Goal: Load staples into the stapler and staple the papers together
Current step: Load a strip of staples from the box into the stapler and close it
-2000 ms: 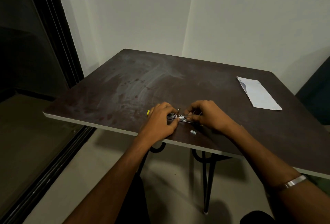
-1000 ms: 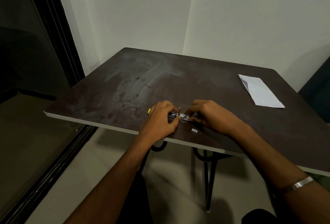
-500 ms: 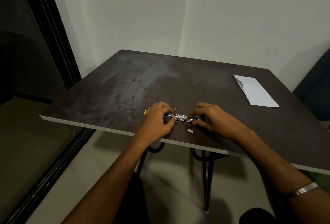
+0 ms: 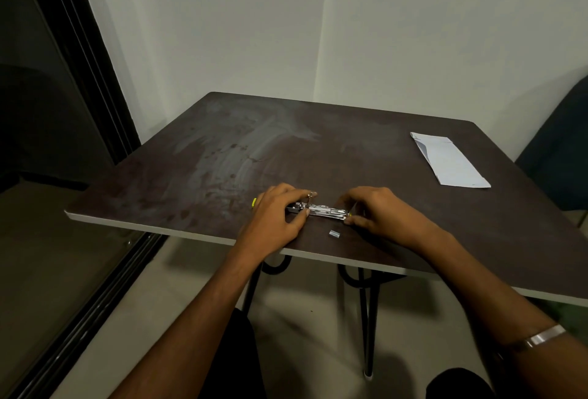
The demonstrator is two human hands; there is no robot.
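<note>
A small metal stapler [image 4: 321, 210] with yellow ends lies opened flat near the front edge of the dark table [image 4: 222, 156]. My left hand [image 4: 276, 217] covers and grips its left end, thumb on the metal channel. At its right end are the fingertips of my right hand [image 4: 378, 212], pinching there. A short strip of staples [image 4: 334, 233] lies loose on the table just in front of the stapler, between my hands. The folded white papers [image 4: 448, 159] rest far off at the table's right rear.
The table stands in a room corner with white walls behind. A dark glass door with a floor track runs along the left. A dark chair [image 4: 560, 150] sits at the right edge. Black hairpin legs [image 4: 366, 319] show under the table.
My right hand has slid to the right along the stapler, baring more of its metal channel. My left hand stays put on the left end. The view has shifted slightly.
</note>
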